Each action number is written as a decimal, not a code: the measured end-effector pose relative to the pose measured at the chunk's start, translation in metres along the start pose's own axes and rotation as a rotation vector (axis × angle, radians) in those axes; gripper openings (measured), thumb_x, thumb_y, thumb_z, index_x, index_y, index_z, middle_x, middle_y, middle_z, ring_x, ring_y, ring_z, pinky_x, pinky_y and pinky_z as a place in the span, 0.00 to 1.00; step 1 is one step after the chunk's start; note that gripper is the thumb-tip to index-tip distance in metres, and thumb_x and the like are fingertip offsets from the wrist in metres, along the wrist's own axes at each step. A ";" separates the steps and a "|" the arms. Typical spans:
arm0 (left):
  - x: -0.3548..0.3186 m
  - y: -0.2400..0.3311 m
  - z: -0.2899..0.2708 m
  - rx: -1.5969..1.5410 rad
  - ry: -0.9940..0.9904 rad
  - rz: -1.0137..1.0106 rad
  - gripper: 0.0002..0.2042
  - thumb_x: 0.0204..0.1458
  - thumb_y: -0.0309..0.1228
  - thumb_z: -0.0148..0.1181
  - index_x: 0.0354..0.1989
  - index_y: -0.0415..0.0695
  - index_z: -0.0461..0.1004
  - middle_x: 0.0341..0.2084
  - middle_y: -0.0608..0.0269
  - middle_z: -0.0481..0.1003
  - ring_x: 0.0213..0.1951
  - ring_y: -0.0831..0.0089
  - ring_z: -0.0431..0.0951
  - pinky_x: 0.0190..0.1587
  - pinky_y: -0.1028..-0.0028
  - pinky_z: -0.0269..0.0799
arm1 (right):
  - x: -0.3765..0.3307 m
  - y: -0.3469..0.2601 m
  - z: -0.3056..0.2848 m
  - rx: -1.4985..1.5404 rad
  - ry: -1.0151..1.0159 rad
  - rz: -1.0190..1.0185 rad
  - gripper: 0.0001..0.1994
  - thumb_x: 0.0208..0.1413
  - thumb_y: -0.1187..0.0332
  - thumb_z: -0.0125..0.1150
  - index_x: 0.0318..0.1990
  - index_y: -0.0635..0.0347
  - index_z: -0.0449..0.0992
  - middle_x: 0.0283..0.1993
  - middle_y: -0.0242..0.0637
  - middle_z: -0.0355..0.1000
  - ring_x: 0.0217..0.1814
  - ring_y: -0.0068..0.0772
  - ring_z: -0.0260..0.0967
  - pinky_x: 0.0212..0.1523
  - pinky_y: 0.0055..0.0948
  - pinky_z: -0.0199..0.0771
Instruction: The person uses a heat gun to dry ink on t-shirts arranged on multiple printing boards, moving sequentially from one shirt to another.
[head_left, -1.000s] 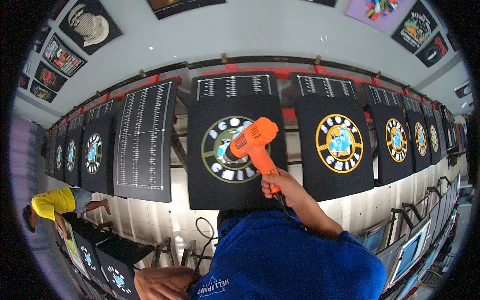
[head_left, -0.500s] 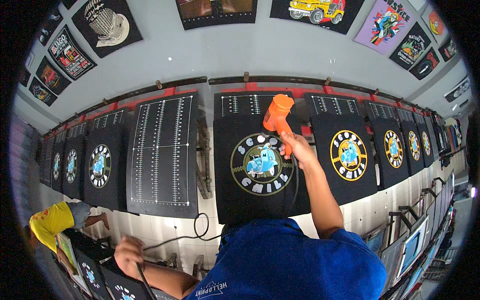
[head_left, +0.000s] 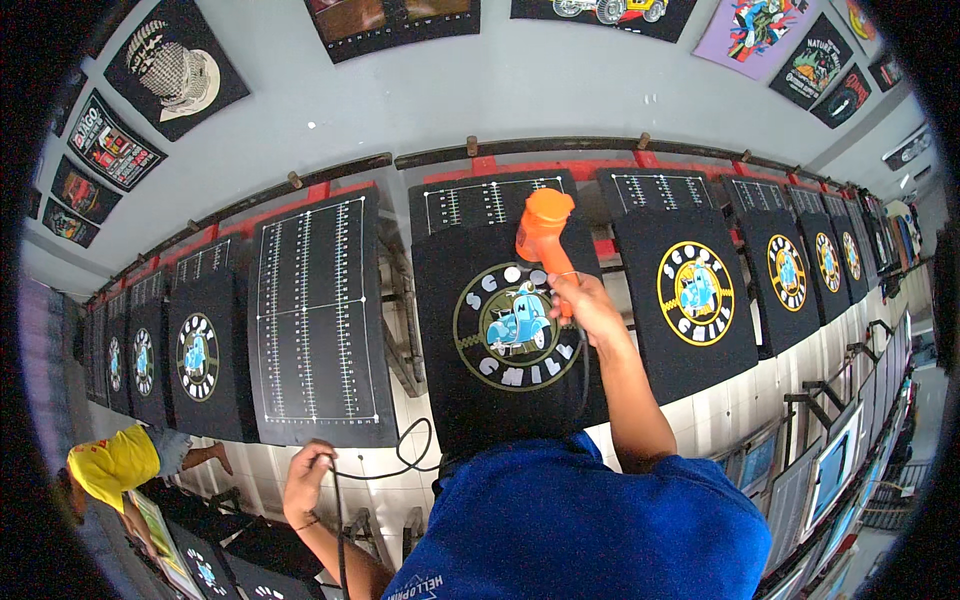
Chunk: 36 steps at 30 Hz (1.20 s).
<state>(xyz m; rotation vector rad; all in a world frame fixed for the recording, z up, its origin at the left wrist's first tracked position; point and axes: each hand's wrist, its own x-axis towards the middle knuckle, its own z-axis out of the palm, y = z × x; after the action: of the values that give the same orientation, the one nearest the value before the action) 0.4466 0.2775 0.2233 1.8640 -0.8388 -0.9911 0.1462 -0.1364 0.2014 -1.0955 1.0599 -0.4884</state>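
Note:
My right hand (head_left: 592, 308) is wrapped round the handle of an orange heat gun (head_left: 542, 228), held above a black T-shirt (head_left: 465, 405). This shirt lies on a board in front of me and bears a round print with a light blue scooter in an olive ring. The gun covers part of the ring's upper edge. Lower left, my left hand (head_left: 306, 484) pinches a black power cord (head_left: 338, 515), part of which hangs down past my wrist. Another stretch of cord loops toward my body beside the board.
A bare black board with white ruler marks (head_left: 312, 320) stands to the left. More printed shirts (head_left: 696, 293) line both sides, those on the right with yellow rings. A person in yellow (head_left: 115, 465) bends over a frame at lower left. Screen frames (head_left: 830, 475) stand at lower right.
My left hand has moved right and up with the cord, nearer the bare board. The heat gun has shifted slightly over the shirt. The whole view has turned a little.

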 end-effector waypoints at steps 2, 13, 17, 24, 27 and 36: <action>0.010 0.001 0.008 -0.046 -0.122 -0.036 0.03 0.55 0.23 0.53 0.34 0.37 0.71 0.32 0.63 0.71 0.39 0.74 0.69 0.46 0.75 0.63 | 0.001 0.000 -0.003 0.006 0.013 0.004 0.15 0.57 0.56 0.60 0.36 0.60 0.71 0.24 0.27 0.67 0.23 0.19 0.68 0.19 0.18 0.65; 0.039 0.023 0.030 -0.012 -0.537 0.021 0.13 0.52 0.21 0.57 0.46 0.39 0.75 0.47 0.55 0.76 0.52 0.65 0.73 0.57 0.68 0.64 | -0.005 0.005 0.001 -0.063 0.074 0.000 0.14 0.58 0.57 0.59 0.37 0.59 0.71 0.24 0.26 0.67 0.23 0.19 0.68 0.20 0.18 0.64; 0.060 0.011 0.042 0.008 -0.405 -0.002 0.12 0.55 0.23 0.55 0.47 0.39 0.75 0.44 0.58 0.77 0.50 0.70 0.73 0.54 0.71 0.67 | -0.003 0.009 0.005 -0.077 0.062 -0.016 0.14 0.58 0.57 0.59 0.37 0.59 0.71 0.24 0.27 0.67 0.23 0.19 0.67 0.20 0.17 0.64; 0.097 -0.016 0.075 0.063 -0.201 0.040 0.10 0.59 0.28 0.53 0.46 0.39 0.73 0.41 0.58 0.77 0.41 0.74 0.76 0.45 0.76 0.70 | -0.001 0.011 0.008 -0.057 0.027 -0.028 0.12 0.59 0.59 0.58 0.35 0.59 0.72 0.23 0.27 0.66 0.22 0.19 0.66 0.20 0.18 0.64; 0.115 -0.033 0.098 0.002 -0.235 0.105 0.10 0.59 0.29 0.53 0.47 0.38 0.73 0.40 0.57 0.77 0.42 0.73 0.76 0.46 0.74 0.71 | -0.002 0.005 0.011 -0.056 0.023 -0.024 0.12 0.59 0.59 0.58 0.35 0.59 0.72 0.23 0.26 0.66 0.23 0.19 0.67 0.20 0.18 0.64; 0.162 -0.088 0.189 0.353 0.003 0.227 0.33 0.58 0.37 0.54 0.65 0.32 0.47 0.59 0.36 0.55 0.59 0.43 0.60 0.62 0.60 0.56 | 0.006 0.005 0.015 -0.049 -0.015 0.013 0.13 0.58 0.58 0.60 0.36 0.59 0.71 0.24 0.26 0.66 0.23 0.18 0.67 0.20 0.18 0.64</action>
<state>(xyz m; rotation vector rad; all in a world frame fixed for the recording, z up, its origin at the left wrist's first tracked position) 0.3716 0.1109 0.0325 2.0025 -1.2574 -0.7320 0.1618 -0.1318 0.1953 -1.1337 1.0697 -0.4449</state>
